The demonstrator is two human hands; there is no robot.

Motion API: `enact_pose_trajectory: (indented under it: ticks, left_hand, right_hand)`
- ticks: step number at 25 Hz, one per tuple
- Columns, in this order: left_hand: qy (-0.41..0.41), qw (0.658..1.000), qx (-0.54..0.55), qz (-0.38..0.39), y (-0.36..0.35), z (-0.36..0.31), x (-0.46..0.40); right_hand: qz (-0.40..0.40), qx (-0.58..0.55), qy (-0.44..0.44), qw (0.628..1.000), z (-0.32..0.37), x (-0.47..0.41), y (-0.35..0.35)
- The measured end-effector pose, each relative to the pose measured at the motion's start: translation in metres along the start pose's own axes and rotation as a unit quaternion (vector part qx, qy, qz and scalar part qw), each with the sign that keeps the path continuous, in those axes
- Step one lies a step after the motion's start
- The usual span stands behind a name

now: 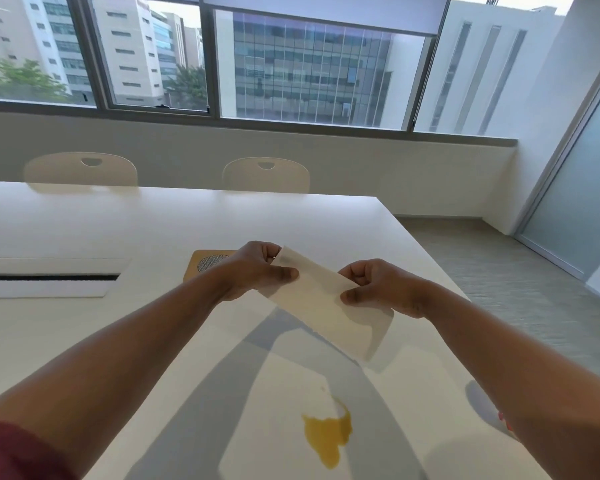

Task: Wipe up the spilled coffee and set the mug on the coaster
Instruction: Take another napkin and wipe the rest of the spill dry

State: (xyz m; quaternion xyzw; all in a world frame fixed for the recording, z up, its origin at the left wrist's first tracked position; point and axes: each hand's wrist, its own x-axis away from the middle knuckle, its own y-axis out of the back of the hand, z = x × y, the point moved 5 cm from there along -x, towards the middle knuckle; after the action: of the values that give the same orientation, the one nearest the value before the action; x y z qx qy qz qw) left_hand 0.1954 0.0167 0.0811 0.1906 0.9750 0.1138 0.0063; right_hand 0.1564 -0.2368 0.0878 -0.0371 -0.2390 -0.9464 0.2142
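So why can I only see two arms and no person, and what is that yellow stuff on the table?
The camera sits on the person's head and looks down, so you see only their arms. There is just this one picture. The left hand and the right hand each pinch one end of a paper towel and hold it up above the white table. The yellow puddle close to the person is spilled coffee, not wiped yet. Behind the left hand lies a wooden coaster, partly hidden. Two chairs stand across the table, below the windows. I cannot make out a mug.
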Motion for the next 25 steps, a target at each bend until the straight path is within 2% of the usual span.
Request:
enact_pose_trajectory:
  ticks: [4, 15, 21, 25]
  left_hand:
    - [0.014, 1.0, -0.004, 0.022, 0.001, 0.006, -0.003]
    - [0.024, 0.999, -0.006, 0.024, -0.011, 0.018, -0.002]
    - [0.026, 0.999, -0.006, 0.027, -0.011, 0.016, -0.003]
    - [0.036, 0.999, 0.007, 0.027, -0.008, 0.02, -0.004]
  right_hand:
    - [-0.01, 0.008, -0.014, 1.0, -0.003, -0.001, -0.005]
    - [-0.011, 0.011, -0.021, 1.0, -0.023, 0.004, -0.019]
    - [0.022, -0.06, -0.061, 0.996, -0.033, 0.012, -0.025]
    - [0.003, -0.076, -0.099, 0.992, -0.049, 0.019, -0.02]
